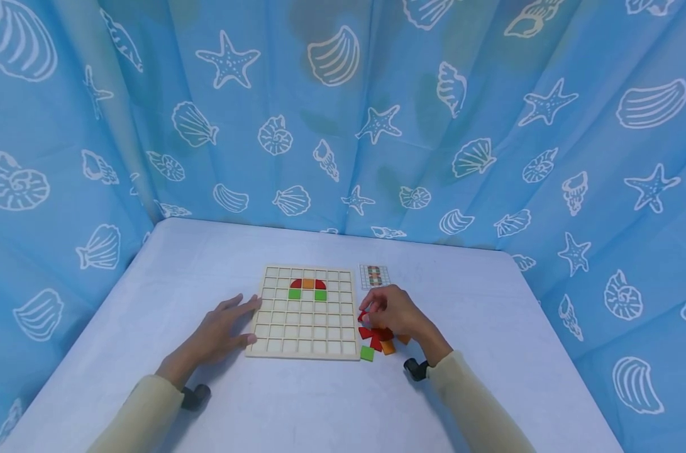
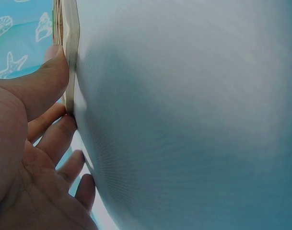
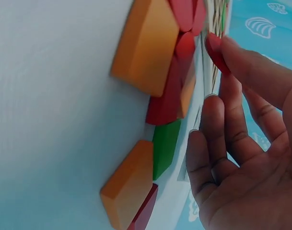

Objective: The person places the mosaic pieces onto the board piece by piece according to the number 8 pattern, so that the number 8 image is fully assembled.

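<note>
A wooden grid board (image 1: 305,332) lies on the white table. Near its far side, an orange square tile (image 1: 308,284) sits between two red quarter-round tiles (image 1: 295,284), with two green square tiles (image 1: 294,294) in the row below. My left hand (image 1: 221,333) rests at the board's left edge, fingers extended; in the left wrist view the thumb and fingertips touch the board's side (image 2: 72,57). Between thumb and finger, my right hand (image 1: 396,309) pinches a red tile (image 3: 216,51), above the loose pile by the board's right edge.
Below my right hand lie loose red tiles (image 1: 376,343), orange tiles (image 1: 388,347) and a green tile (image 1: 367,353). A small pattern card (image 1: 381,269) with a printed grid lies beyond them. A blue seashell curtain (image 1: 343,126) hangs around the table (image 1: 297,409).
</note>
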Available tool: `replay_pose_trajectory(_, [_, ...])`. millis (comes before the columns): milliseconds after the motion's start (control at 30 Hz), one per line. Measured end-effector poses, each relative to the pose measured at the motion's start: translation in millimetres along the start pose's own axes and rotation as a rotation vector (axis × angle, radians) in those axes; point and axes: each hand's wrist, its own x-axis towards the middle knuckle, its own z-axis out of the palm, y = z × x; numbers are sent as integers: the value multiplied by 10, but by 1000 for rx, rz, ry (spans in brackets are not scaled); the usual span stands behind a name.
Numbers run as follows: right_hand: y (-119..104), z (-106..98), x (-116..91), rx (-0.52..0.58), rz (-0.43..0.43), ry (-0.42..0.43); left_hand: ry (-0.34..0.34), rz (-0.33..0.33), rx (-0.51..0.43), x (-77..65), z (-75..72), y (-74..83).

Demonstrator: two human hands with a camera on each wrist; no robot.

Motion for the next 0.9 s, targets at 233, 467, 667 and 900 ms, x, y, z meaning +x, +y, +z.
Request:
replay_pose_trajectory(233, [-69,36,13,45,-19,51,-3,-3,-1,2,0,-11])
replay_pose_trajectory(467, [-176,110,53,82,-55,74,-9,-12,7,9,14,-11])
replay_pose_trajectory(667, [-247,207,88,85,-89,79,-5,-15,12,15,18,-3])
replay_pose_trajectory(900, [-396,323,134,94,-148,72,-3,-15,14,5,9,-9])
